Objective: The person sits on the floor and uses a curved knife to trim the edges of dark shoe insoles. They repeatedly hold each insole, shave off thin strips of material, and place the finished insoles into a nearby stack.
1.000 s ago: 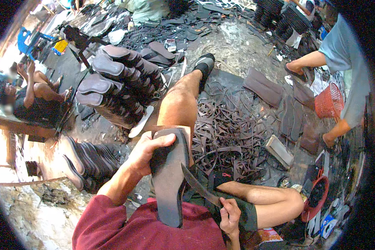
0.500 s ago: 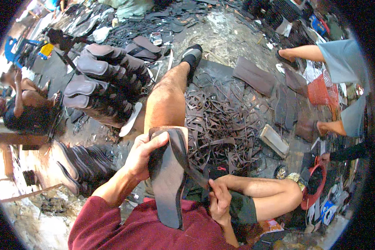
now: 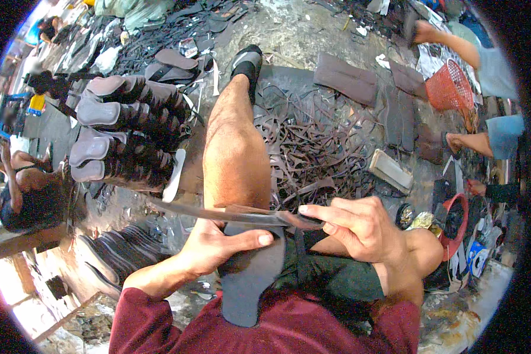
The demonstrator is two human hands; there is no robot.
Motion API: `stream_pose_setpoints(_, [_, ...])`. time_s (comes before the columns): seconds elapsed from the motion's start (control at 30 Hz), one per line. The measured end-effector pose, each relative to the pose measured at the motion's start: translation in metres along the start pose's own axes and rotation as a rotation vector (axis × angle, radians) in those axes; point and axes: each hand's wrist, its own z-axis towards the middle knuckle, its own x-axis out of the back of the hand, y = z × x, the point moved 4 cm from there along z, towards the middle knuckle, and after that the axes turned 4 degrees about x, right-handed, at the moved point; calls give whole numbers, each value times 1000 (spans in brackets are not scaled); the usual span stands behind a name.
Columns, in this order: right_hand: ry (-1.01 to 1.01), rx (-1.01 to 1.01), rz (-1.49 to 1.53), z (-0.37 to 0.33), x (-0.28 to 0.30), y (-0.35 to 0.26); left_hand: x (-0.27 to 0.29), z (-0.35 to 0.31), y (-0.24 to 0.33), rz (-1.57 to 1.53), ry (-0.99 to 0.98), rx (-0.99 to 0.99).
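Note:
My left hand point(image 3: 218, 245) grips a dark grey sandal sole point(image 3: 251, 283) that lies flat over my lap, thumb across its upper end. A long thin dark strip point(image 3: 218, 212) runs across the top of the sole and over my bare left knee point(image 3: 236, 159). My right hand point(image 3: 354, 227) pinches the right end of that strip between thumb and fingers. Whether the strip is a strap or a blade I cannot tell. Both hands are close together just above my green shorts point(image 3: 330, 277).
Stacks of grey soles point(image 3: 118, 135) stand to my left, more lie below them point(image 3: 124, 251). A tangle of dark straps point(image 3: 312, 147) covers the ground ahead. A white block point(image 3: 389, 168), a red basket point(image 3: 448, 88) and a red bucket point(image 3: 454, 218) sit right. Other people sit at left point(image 3: 17, 189) and right point(image 3: 484, 141).
The sole has tipped from upright down onto my lap. My right hand rose from beside my thigh to the strip at the sole's top. The strip now lies level across my knee.

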Motion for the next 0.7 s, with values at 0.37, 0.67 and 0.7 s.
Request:
stream_pose_setpoints(0.37, [-164,-65,187,23,12,3,40,-3,-72,63,-113,271])
stream_pose_setpoints(0.67, [898,-203,324,-53,-35,-14,-79,29,32,-793,439,-479])
stream_pose_setpoints(0.7, [938,-217,437,-53,-37,-14,-84,32,46,-754,429,-531])
